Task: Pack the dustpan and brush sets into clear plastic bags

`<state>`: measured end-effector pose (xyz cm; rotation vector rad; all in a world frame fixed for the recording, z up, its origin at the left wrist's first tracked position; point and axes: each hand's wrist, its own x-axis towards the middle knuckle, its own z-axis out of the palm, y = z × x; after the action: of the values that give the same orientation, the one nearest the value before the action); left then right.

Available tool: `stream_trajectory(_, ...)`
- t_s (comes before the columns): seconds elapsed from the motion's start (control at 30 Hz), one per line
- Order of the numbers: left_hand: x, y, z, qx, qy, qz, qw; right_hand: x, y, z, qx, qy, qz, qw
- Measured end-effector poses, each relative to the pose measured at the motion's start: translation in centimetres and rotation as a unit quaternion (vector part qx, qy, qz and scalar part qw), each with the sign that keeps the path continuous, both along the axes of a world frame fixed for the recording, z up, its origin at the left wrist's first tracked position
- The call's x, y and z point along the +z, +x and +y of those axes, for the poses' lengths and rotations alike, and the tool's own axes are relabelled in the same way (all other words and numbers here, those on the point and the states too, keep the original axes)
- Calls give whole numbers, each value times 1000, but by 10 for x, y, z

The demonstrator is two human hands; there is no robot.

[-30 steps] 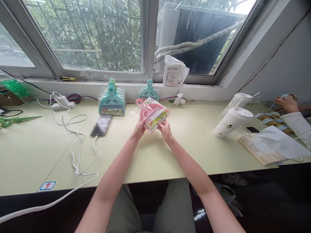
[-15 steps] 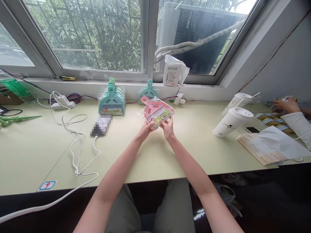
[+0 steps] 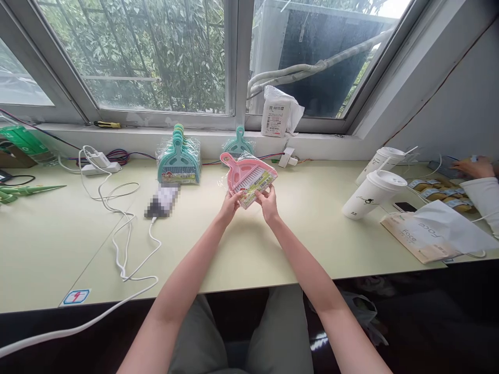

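Observation:
Both my hands hold a pink mini dustpan and brush set (image 3: 246,175) in clear plastic wrap, above the table. My left hand (image 3: 230,206) grips its lower left corner, and my right hand (image 3: 267,201) grips its lower right edge. The set leans to the left, its looped handle pointing up and left, with a yellow-green label along the lower edge. Behind it, a teal dustpan set (image 3: 239,140) leans against the wall below the window, partly hidden. To the left stands a row of several wrapped teal and yellow dustpan sets (image 3: 178,161).
A phone (image 3: 162,201), blurred out, lies left with a white cable (image 3: 127,249). At right are two white cups (image 3: 372,195), a tissue pack (image 3: 421,236) and another person's hand (image 3: 475,167) near yellow wrapped items (image 3: 440,192). A white package (image 3: 278,114) sits on the sill.
The pink dustpan set has tilted further left in my hands, its handle shifting left and slightly down. The other person's hand at right has moved a little to the right.

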<state>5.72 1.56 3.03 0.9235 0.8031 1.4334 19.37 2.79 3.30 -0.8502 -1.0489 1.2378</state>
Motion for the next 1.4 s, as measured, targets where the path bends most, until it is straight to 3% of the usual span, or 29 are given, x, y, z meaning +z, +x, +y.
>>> stream_trajectory(0.13, -3, -9, 2, 22, -33, 32, 999, 0, 12, 10, 51, -33, -36, 997)
stream_trajectory(0.2, -5, -13, 4, 21, -34, 39, 998, -2, 24, 17, 41, -45, -102, 993)
stream_trajectory(0.3, -8, -20, 9, 23, -44, 25, 998, -7, 39, 26, -69, -36, -223, 972)
stream_trajectory(0.37, -9, -23, 11, 25, -60, 4, 998, -9, 45, 29, -136, -12, -245, 960)
stream_trajectory(0.4, -9, -25, 12, 22, -67, -6, 998, -9, 47, 30, -139, 1, -232, 963)
stream_trajectory(0.57, -10, -28, 12, 11, -78, -39, 996, -2, 49, 25, 50, 35, -138, 989)
stream_trajectory(0.63, -11, -28, 12, 12, -77, -45, 996, 0, 44, 21, 81, 42, -140, 986)
stream_trajectory(0.8, -15, -28, 14, 12, -74, -36, 997, -5, 24, 14, 7, 19, -181, 983)
stream_trajectory(0.93, -14, -29, 13, 28, -66, -45, 996, -10, 23, 18, 6, 25, -218, 976)
stream_trajectory(1.13, -10, -26, 11, 14, -75, -37, 996, -20, 30, 27, -132, 33, -298, 945)
stream_trajectory(1.27, -9, -24, 9, -10, -60, -36, 998, -21, 35, 27, -139, 47, -344, 928)
stream_trajectory(1.4, -12, -25, 10, 20, -66, -22, 997, -19, 37, 25, -125, 4, -348, 929)
